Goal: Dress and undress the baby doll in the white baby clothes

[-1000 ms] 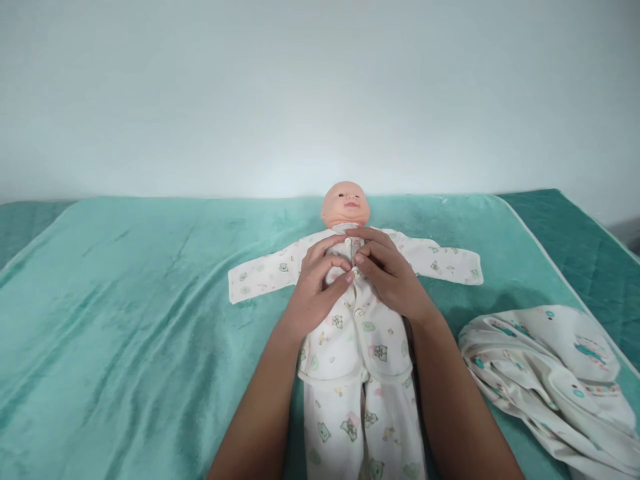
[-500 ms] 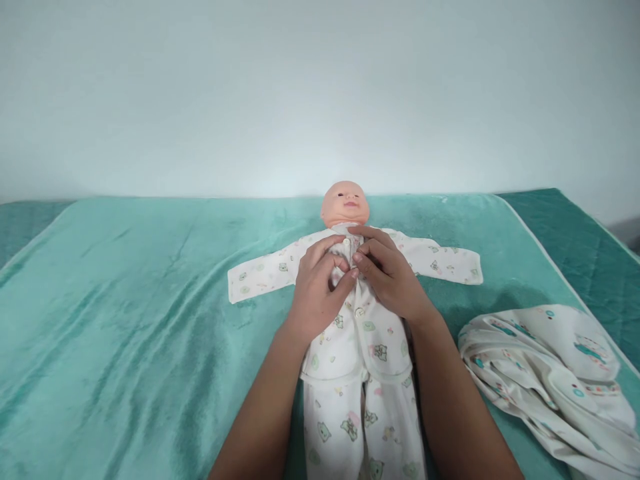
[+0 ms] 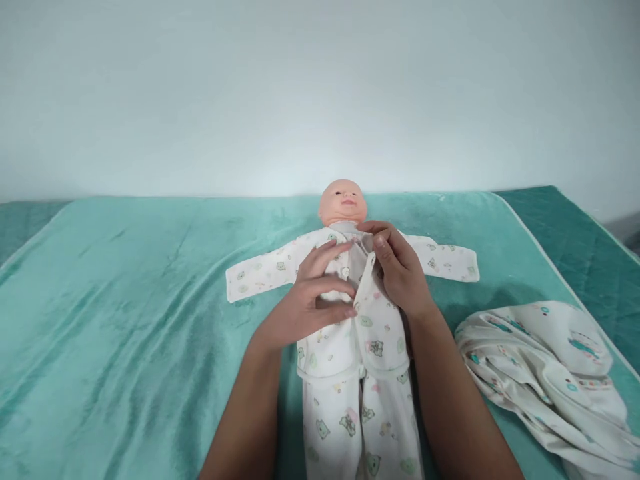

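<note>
A baby doll (image 3: 343, 200) lies on its back on a teal blanket (image 3: 125, 300), arms out to the sides, dressed in a white printed shirt (image 3: 380, 333) and matching trousers (image 3: 350, 427). My right hand (image 3: 400, 273) pinches the shirt's front flap near the collar and lifts it off the chest. My left hand (image 3: 313, 300) rests on the doll's chest with its fingers stretched out and a little apart, pressing the other side of the shirt.
A crumpled white printed cloth (image 3: 545, 380) lies on the blanket at the right. A darker teal mattress edge (image 3: 575, 233) shows at the far right. A plain pale wall (image 3: 320, 93) stands behind the bed.
The shirt front has come open near the top. My right hand has pulled the flap up and to the right, and my left hand has flattened out and slid down the chest.
</note>
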{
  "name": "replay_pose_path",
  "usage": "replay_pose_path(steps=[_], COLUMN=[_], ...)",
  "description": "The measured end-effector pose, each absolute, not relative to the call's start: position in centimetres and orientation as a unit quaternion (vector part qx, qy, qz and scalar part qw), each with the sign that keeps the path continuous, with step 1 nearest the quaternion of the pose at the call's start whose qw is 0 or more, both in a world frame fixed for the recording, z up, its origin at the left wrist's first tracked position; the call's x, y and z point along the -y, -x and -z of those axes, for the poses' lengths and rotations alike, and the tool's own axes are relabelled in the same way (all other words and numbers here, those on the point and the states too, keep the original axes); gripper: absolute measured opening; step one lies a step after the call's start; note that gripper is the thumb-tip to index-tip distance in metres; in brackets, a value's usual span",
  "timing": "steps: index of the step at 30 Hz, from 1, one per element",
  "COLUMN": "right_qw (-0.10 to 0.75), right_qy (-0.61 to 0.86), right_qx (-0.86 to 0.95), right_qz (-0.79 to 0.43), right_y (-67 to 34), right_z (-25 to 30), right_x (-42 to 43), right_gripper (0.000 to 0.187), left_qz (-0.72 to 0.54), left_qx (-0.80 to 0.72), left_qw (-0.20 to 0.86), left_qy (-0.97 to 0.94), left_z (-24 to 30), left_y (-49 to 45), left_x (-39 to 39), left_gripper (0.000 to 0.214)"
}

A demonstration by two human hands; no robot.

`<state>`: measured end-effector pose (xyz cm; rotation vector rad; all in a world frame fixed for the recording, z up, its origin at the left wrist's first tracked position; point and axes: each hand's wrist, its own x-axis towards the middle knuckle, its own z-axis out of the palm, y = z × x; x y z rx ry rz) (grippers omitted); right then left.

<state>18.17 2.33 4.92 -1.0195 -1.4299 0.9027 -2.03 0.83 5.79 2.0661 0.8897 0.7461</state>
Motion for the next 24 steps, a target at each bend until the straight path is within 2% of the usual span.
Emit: replay_pose_path(steps=[4,8,12,18,24], right_qw=[0.550,0.495,0.451,0.435,0.434], right_qy=[0.432,0.413,0.397,0.427,0.415], right_qx=[0.656,0.737,0.776,0.768,0.775], right_qz=[-0.285,-0.202,-0.193,-0.197,-0.199], right_y=[-18.0,-17.8,-18.0,-18.9,-18.8], right_z=[-5.3,-6.2,-6.1,-4.5,-4.4], right_x=[-2.2,-1.4,0.3,2.7,2.8], right_gripper=[0.025,0.022,0.028,0.012,0.011], left_qz=[-0.289,-0.310,-0.320,-0.309,-0.323], left_qx=[-0.335,-0.320,-0.307,-0.320,-0.340], left_qw=[0.368,0.379,0.388,0.380,0.356], left_qy=[-0.818,-0.811,-0.808,-0.811,-0.808], left_z=[-5.8,-5.3,-5.1,-5.6,-5.6], left_y=[2.4,2.5,2.6,2.5,1.9], left_x=[-0.4,-0.5,-0.7,-0.4,-0.2], left_gripper=[0.013,0.009,0.008,0.012,0.015])
